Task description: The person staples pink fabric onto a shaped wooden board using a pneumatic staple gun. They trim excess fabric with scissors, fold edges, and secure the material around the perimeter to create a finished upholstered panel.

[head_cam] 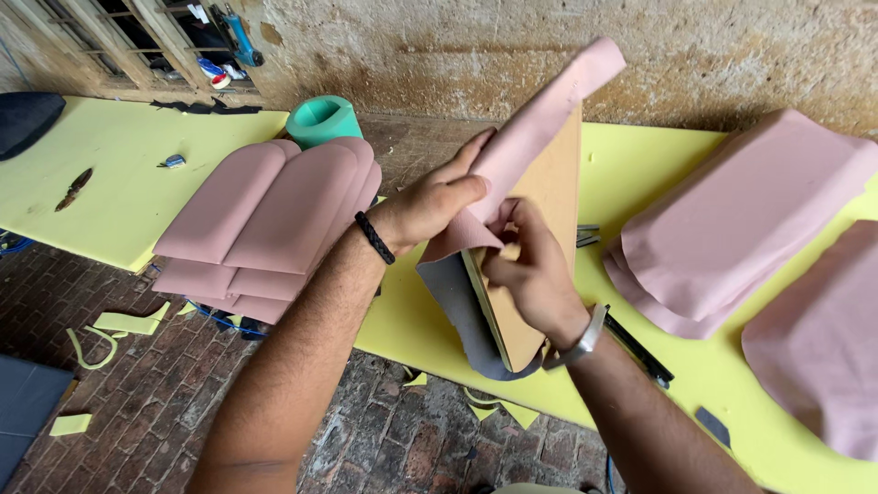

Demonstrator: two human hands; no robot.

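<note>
From the head camera, your left hand is clamped over the pink cover sheet, fingers pressing it down against the upper face of the wooden board you hold on edge. Your right hand is pinched shut on the lower corner of that same sheet, thumb and fingertips gathering the pink material right at the board's near edge, just under your left palm. The two hands touch or nearly touch there. The sheet runs up and away from your grip, its free end sticking out past the board's far corner toward the wall. Below your right hand a grey lining hangs off the board's underside and curls around its bottom end.

The board stands tilted on the yellow foam slab. To the left of your left wrist lies a stack of finished pink padded pieces, with a green tape roll just beyond it. To the right of your right hand lie loose pink cut sheets, and a dark tool rests on the foam just beside your right wrist.
</note>
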